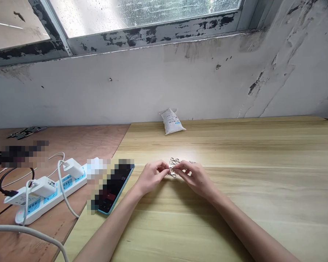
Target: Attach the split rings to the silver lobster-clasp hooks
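Small silvery metal clasps with rings (173,175) lie in a little heap on the wooden tabletop, between my two hands. My left hand (152,177) is closed in a pinch, thumb against forefinger, at the left side of the heap. From the right, my right hand (194,178) pinches at the same metal pieces. The fingertips of both hands nearly meet. A small clasp seems to be held between them, but its exact shape is partly hidden by the fingers. More metal bits show just behind my right hand.
A smartphone (116,185) lies left of my left forearm. Further left, a white power strip (68,185) with plugged chargers and cables sits on a reddish board (98,140). A white printed packet (172,122) rests at the back against the wall (142,87).
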